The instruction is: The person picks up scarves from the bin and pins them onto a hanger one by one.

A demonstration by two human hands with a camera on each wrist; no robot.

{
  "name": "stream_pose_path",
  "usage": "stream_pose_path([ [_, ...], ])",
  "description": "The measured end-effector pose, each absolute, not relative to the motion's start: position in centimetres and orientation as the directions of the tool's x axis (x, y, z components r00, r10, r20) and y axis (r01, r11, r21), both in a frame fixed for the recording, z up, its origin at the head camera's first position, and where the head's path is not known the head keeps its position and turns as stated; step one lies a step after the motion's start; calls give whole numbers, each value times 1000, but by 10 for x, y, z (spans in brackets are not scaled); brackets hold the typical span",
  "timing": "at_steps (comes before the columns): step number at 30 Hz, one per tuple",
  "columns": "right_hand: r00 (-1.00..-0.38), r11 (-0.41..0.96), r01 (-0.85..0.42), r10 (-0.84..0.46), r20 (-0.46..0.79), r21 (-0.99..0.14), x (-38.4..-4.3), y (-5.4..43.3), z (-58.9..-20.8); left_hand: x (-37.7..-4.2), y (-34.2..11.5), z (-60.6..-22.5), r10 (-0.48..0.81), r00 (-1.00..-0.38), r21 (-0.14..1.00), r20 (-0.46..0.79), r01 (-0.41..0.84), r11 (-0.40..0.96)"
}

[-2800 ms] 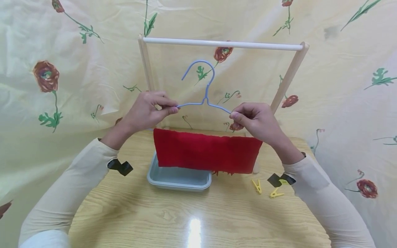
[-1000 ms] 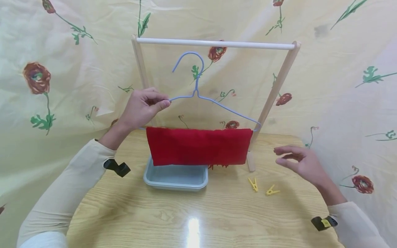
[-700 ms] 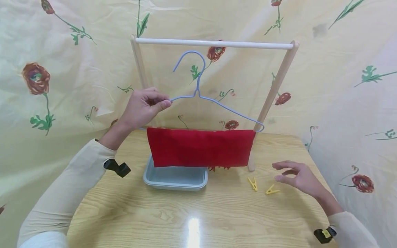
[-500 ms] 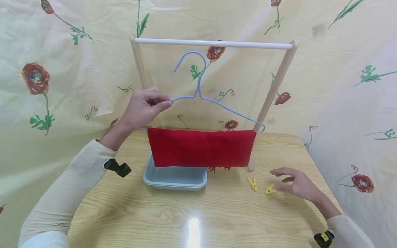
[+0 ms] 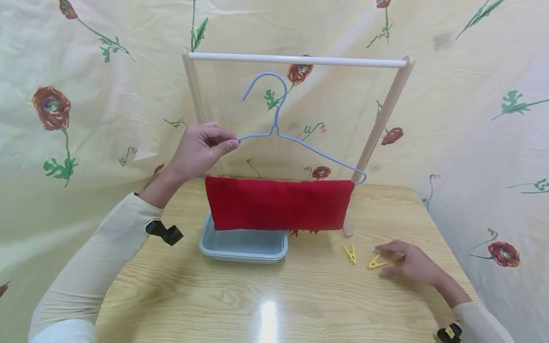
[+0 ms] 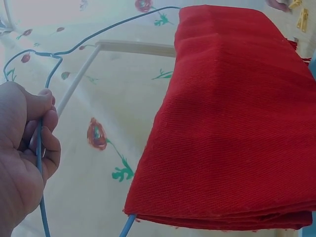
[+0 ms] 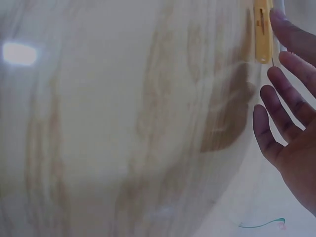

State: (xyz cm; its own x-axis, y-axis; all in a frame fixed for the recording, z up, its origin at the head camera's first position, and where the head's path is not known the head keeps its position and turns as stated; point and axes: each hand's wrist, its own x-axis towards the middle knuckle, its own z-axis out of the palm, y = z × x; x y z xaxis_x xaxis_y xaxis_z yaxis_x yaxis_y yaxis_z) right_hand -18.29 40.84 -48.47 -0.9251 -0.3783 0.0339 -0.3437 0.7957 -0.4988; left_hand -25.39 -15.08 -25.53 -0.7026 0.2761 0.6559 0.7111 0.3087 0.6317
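My left hand (image 5: 199,147) pinches the left arm of a blue wire clothes hanger (image 5: 315,150) and holds it up. A folded red cloth (image 5: 279,205) hangs over the hanger's lower bar; the left wrist view shows its layered edge and the bar poking out below. Low over the table, my right hand (image 5: 407,263) hovers with thumb and fingers spread around the near end of a yellow clothespin (image 5: 376,263). In the right wrist view the clothespin (image 7: 262,32) lies by the thumb and index fingertips. A second yellow clothespin (image 5: 350,254) rests just to its left.
Behind the hanger stands a rack with a white rail (image 5: 296,60) and wooden posts (image 5: 383,119). A light blue-grey tray (image 5: 244,259) sits on the wood-grain table (image 5: 214,305), partly behind the cloth. Red fringe (image 5: 300,233) shows below the cloth. A floral curtain surrounds the table.
My right hand has let go of the hanger's right arm and come down right beside the right clothespin. The left hand keeps its pinch, and the hanger has shifted slightly left and up.
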Motion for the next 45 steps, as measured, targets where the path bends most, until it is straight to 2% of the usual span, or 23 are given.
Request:
stream_pose_path([
  [6,-909,807,-378,-416,18,-453,-184,406,-489,-254,-150,-254,284,-695,623,660,718,311],
  [18,-916,744,-374,-391,94,-554,-190,407,-481,-254,-151,-254,280,-712,635,644,702,322],
  [22,-918,714,-371,-377,120,-594,-190,401,-468,-254,-151,-254,276,-715,638,642,699,324],
  [36,-891,665,-454,-356,282,-593,-191,367,-402,-255,-147,-255,276,-737,661,617,675,327],
  [45,-844,545,-537,-347,410,-644,-186,346,-366,-255,-145,-254,271,-738,661,618,674,329],
])
